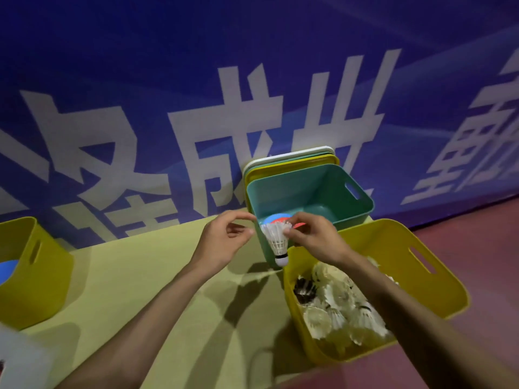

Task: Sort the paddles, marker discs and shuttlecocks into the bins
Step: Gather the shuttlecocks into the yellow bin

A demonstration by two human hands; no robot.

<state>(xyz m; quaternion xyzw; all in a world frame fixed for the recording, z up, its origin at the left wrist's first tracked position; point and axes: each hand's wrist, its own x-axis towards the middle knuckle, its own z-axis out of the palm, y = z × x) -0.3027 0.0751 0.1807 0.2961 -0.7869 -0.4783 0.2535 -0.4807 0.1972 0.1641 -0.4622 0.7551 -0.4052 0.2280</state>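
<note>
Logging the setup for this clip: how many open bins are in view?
3: a yellow bin at the left edge, a teal bin in the middle, and a second yellow bin at the right holding shuttlecocks. Stacked rims behind the teal bin may be more.

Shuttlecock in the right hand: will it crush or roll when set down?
Probably light: the right hand pinches the shuttlecock by its feathers alone. The thin feather skirt likely crushes easily. Laid down, its round base may let it roll.

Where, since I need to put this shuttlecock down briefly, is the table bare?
Bare table stretches between the left yellow bin and the teal bin. Crowded: the right yellow bin, heaped with shuttlecocks.
</note>
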